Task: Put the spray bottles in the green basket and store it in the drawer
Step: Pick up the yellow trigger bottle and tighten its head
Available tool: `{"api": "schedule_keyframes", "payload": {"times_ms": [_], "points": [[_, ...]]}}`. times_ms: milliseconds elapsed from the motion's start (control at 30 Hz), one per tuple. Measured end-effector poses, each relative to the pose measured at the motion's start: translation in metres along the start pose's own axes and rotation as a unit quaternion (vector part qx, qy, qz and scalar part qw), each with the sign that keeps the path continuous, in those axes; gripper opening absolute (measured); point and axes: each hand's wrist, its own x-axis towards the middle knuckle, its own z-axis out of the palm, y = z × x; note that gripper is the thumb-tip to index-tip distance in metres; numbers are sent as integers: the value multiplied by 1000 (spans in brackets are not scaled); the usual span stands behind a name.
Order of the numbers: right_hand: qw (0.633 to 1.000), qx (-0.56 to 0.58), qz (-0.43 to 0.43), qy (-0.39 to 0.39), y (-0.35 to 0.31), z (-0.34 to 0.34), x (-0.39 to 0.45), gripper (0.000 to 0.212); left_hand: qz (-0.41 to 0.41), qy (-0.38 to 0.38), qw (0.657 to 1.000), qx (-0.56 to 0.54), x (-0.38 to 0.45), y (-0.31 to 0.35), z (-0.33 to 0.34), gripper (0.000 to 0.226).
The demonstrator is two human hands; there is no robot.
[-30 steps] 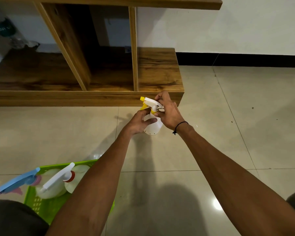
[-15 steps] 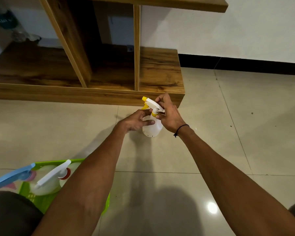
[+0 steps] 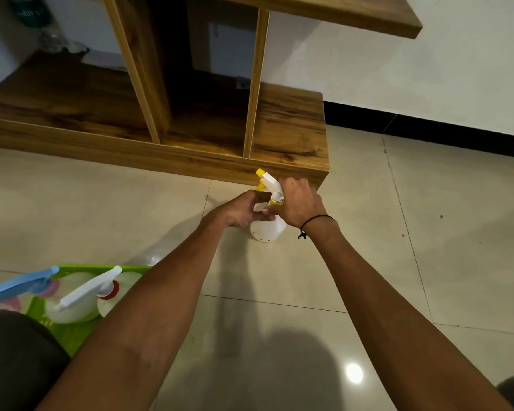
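Observation:
A white spray bottle with a yellow nozzle (image 3: 268, 229) stands on the tiled floor just in front of the wooden cabinet. My right hand (image 3: 301, 203) grips its neck and trigger head. My left hand (image 3: 244, 210) touches the bottle's neck from the left, fingers curled on it. At the lower left lies the green basket (image 3: 72, 333), partly hidden by my left arm and knee. In it are a white bottle with a red collar (image 3: 98, 292) and a bottle with a blue trigger head (image 3: 21, 284).
A low wooden cabinet (image 3: 291, 137) with open compartments stands ahead, its right corner right behind the bottle. A wooden top (image 3: 368, 13) juts out above. White wall with black skirting runs at the right. No drawer shows in this view.
The view has shifted a little, so the basket sits higher in frame. Both hands have stayed on the yellow-nozzled bottle, with the right hand closing further over its head.

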Motion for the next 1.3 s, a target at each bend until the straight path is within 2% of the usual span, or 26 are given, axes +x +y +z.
{"api": "schedule_keyframes", "payload": {"times_ms": [167, 333, 467, 533, 600, 700, 800, 867, 967, 1000, 1100, 1167, 1233, 1300], "points": [[1000, 11, -11, -5, -3, -1, 3, 49, -10, 3, 1000, 3, -2, 2, 1, 52], [997, 80, -21, -11, 5, -8, 2, 44, -27, 24, 999, -31, -7, -6, 4, 64], [997, 74, -25, -13, 5, -7, 2, 43, -33, 31, 996, -71, -8, -15, 9, 54], [999, 43, -17, -12, 3, -4, 3, 50, -36, 38, 996, -79, -8, -14, 11, 52], [1000, 19, 4, 0, 1, 2, 1, 58, -33, 61, 995, -70, -8, -14, 15, 53], [998, 23, 49, 40, -3, 11, -7, 55, -30, 116, 991, -60, -7, -15, 23, 57], [995, 18, 73, 70, -10, 16, -12, 51, -7, 172, 983, -62, -4, -18, 33, 44], [994, 16, 80, 76, -12, 15, -12, 53, -2, 146, 989, -35, -4, -21, 34, 51], [995, 8, 80, 65, -10, 12, -14, 63, -4, 15, 994, 110, -10, -27, 24, 87], [996, 8, 77, 52, -9, 11, -15, 67, 5, 0, 991, 134, -11, -30, 21, 90], [999, 22, 41, 3, -6, 6, -13, 75, 34, 47, 992, 116, -14, -37, 24, 89], [1000, 19, 12, -10, -5, 6, -11, 68, 33, 91, 989, 108, -18, -37, 30, 95], [1000, 3, 11, 6, -6, 9, -12, 59, 32, 120, 983, 133, -20, -39, 35, 99], [998, -16, 35, 42, -6, 14, -14, 60, 39, 143, 975, 168, -23, -40, 38, 96]]}}
